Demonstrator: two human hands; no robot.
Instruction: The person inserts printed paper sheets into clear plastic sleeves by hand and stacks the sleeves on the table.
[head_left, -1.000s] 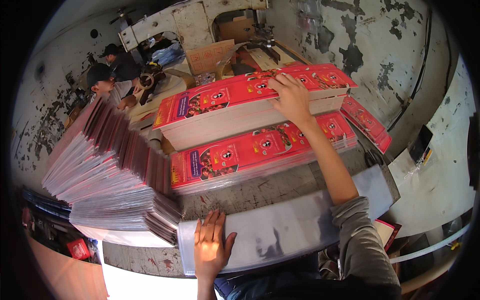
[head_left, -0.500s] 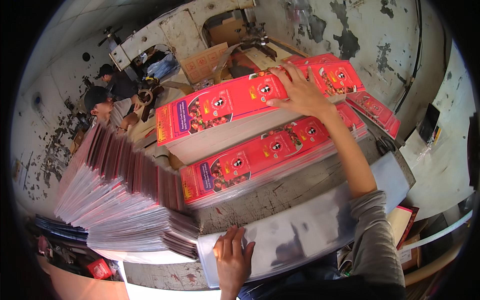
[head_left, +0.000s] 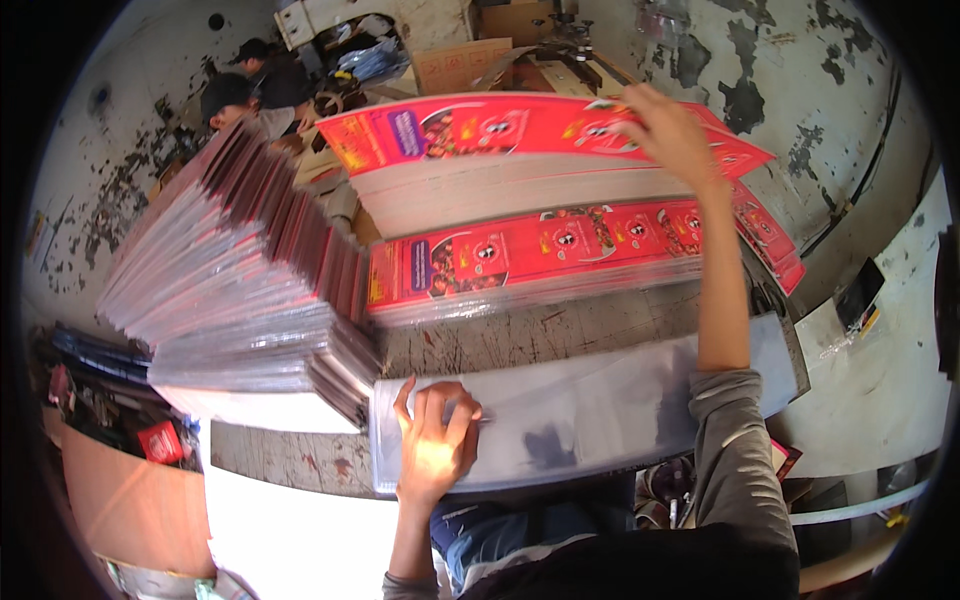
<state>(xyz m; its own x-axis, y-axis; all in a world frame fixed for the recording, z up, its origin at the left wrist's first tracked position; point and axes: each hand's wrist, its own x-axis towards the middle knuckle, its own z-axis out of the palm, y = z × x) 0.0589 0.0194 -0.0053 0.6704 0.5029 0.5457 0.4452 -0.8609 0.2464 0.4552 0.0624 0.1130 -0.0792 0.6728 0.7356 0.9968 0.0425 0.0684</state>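
My right hand (head_left: 668, 135) grips the far edge of a long red printed card sheet (head_left: 470, 130), its fingers closed on it. The sheet bows up off a tall pale stack of sheets (head_left: 480, 180). My left hand (head_left: 438, 440) rests at the left end of a pile of long clear plastic sleeves (head_left: 590, 410). Its fingers are curled and drawn close to the thumb, pinching at the top sleeve; the fingertips are partly hidden. Between the two lies a lower stack of red printed sheets in clear sleeves (head_left: 520, 245).
A high, leaning pile of sleeved sheets (head_left: 240, 290) fans out on the left of the scratched table (head_left: 500, 345). More red sheets (head_left: 770, 240) lie at the right, below a peeling wall. Two people in dark caps (head_left: 228, 95) are at the back left, near cardboard (head_left: 462, 65).
My right hand has raised the top red sheet, lifting it and moving slightly right. My left hand's fingers have curled in over the sleeves. The whole view has shifted and turned.
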